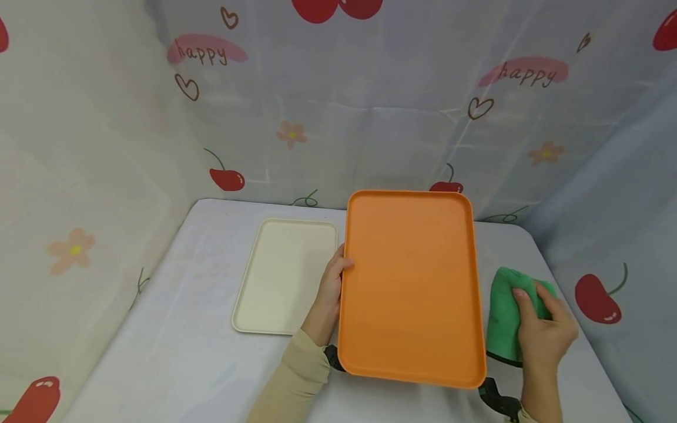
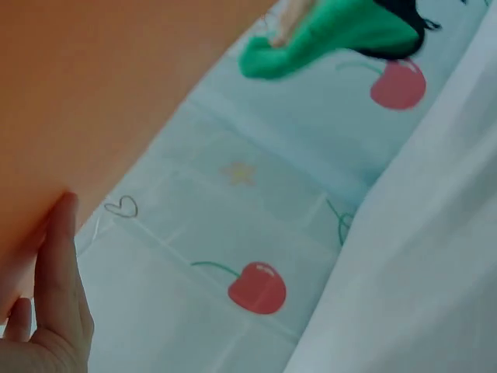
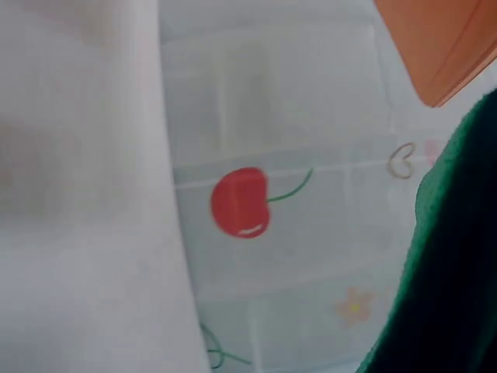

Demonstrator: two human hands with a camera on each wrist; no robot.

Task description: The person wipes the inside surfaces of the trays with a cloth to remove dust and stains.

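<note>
An orange tray (image 1: 412, 288) is held up off the table, its flat inner face toward the head camera. My left hand (image 1: 331, 288) grips its left edge, the thumb over the rim; the fingers behind are mostly hidden. To the right of the tray, my right hand (image 1: 547, 332) pinches a folded green cloth (image 1: 505, 317) with a dark edge, apart from the tray. In the left wrist view the tray (image 2: 101, 101) fills the upper left, with the cloth (image 2: 311, 43) beyond it. The right wrist view shows the cloth (image 3: 431, 233) close up, fingers out of sight.
A cream tray (image 1: 288, 276) lies flat on the white-covered table (image 1: 174, 329), left of the orange one. Curtains (image 1: 370, 135) printed with cherries and hearts hang behind the table and at both sides. Dark wrist straps (image 1: 497, 399) show at the wrists.
</note>
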